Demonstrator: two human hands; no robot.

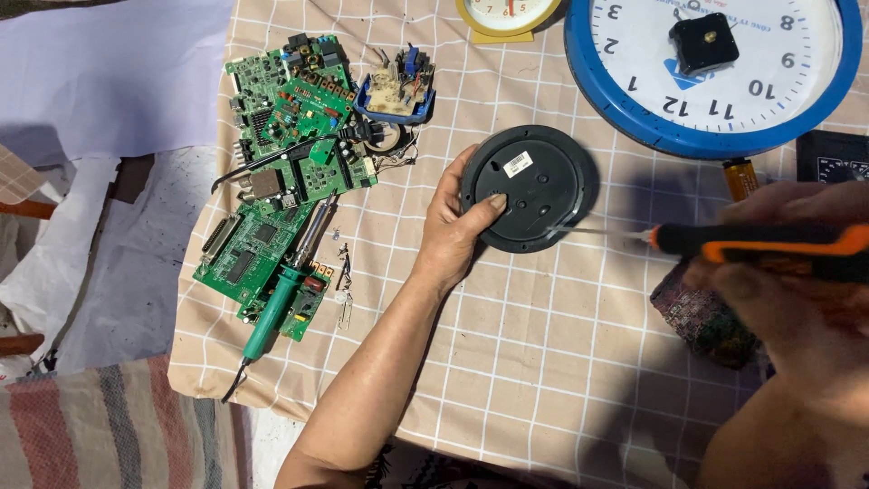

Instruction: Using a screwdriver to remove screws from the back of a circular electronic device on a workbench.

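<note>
Head camera: looks down at a table with a checked cloth [543, 362].
Left hand [453, 231]: holds the edge of the round black clock back [534, 186], thumb pressed on top.
Right hand [797, 299]: closed tight around an orange and black screwdriver [760, 243] (this hand is blurry and very near the camera).
Screwdriver tip: touches the black disc near its lower right edge.
Black disc: lies flat in the middle of the table.
Blue wall clock [715, 72]: lies just above the disc, with a small black box at its middle.
Yellow clock [507, 18]: at the top edge.
Green circuit boards [281, 172]: on the left side.
Green soldering iron [285, 294]: lies across the boards.
</note>
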